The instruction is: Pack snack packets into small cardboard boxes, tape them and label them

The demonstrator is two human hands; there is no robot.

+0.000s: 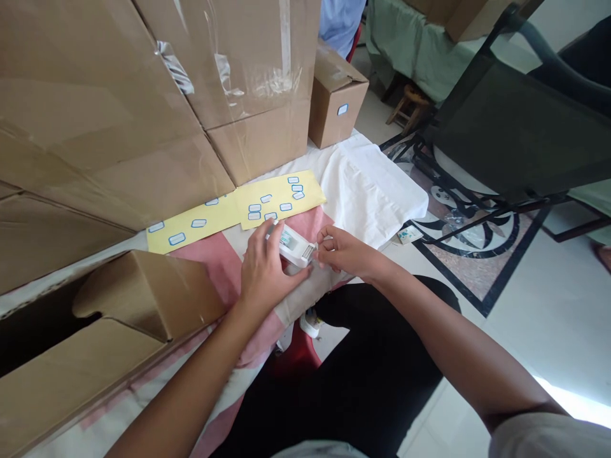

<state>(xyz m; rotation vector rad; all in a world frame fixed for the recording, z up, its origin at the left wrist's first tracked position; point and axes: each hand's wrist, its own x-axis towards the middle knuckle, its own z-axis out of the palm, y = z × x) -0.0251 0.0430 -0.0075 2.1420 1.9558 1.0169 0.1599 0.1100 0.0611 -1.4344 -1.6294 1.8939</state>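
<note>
My left hand (262, 264) is wrapped round a small white case (296, 245) with a green-and-white face and a slotted end. The case lies tilted just above the cloth. At its slotted end, my right hand (341, 250) has thumb and fingers pinched together, close to or touching the case. What sits in that pinch is too small to make out. Just beyond both hands lie yellow sheets (279, 180) bearing several small blue-edged white labels (286, 207).
Stacked cardboard cartons (258, 143) wall off the back left. An open carton (191, 286) stands at the left. A smaller box (334, 114) with one label sits behind. The table has a white cloth (377, 184). A dark chair (520, 121) stands at the right.
</note>
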